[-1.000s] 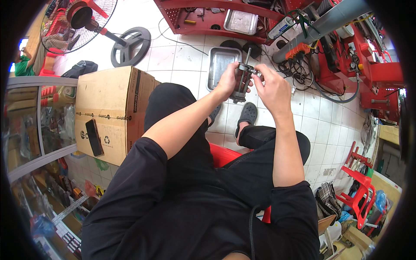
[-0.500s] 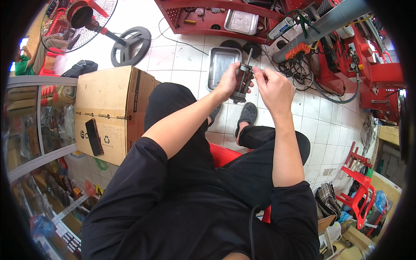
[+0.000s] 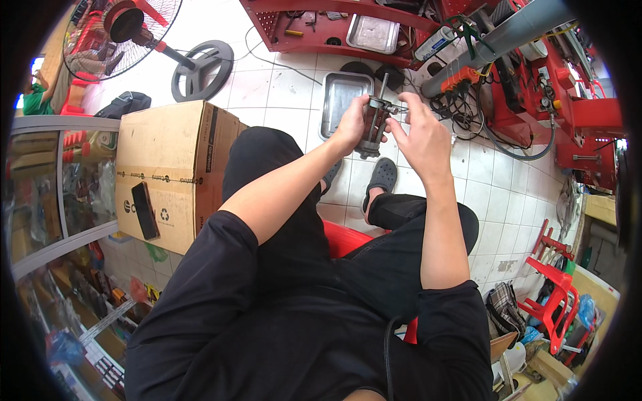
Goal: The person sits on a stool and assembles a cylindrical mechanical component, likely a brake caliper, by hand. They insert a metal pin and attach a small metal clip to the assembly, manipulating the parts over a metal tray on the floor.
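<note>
My left hand [image 3: 352, 127] is closed round a dark cylindrical metal part [image 3: 372, 137] with rods along its sides. A thin metal shaft [image 3: 384, 85] sticks up from its far end. The part is held tilted above the floor, beyond my knees. At its upper right side is a small silvery fitting [image 3: 394, 110]. My right hand [image 3: 426, 139] is beside this fitting, thumb and fingers spread apart. Whether a fingertip touches the fitting, I cannot tell. My left fingers are partly hidden behind the part.
A metal tray [image 3: 328, 107] lies on the tiled floor just beyond my hands. To the left stand a cardboard box [image 3: 164, 144] with a phone [image 3: 145, 210] on it and a pedestal fan [image 3: 127, 27]. A red shelf [image 3: 301, 43] and red machinery [image 3: 518, 100] stand further off.
My right hand's fingers have opened and spread away from the part's upper right side, showing the silvery fitting. My left hand keeps its hold, almost still.
</note>
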A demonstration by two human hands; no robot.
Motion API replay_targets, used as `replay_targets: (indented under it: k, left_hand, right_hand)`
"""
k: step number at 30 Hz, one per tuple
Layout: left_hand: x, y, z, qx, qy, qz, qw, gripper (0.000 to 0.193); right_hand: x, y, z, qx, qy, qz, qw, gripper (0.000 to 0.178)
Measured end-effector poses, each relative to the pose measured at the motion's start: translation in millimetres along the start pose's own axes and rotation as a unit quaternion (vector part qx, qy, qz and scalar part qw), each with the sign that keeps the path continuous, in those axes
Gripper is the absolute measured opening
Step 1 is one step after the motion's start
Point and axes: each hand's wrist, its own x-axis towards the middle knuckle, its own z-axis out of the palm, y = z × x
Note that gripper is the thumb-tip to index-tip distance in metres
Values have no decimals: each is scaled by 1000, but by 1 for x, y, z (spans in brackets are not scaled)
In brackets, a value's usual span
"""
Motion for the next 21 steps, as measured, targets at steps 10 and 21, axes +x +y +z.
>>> replay_targets:
  k: [10, 21]
  left_hand:
    - [-2, 0, 0, 15, 4, -1, 1000, 56]
    - [1, -3, -2, 9, 3, 12, 1000, 56]
  right_hand:
    - [2, -2, -2, 3, -35, 35, 999, 22]
    - [-1, 6, 2, 2, -32, -11, 999, 20]
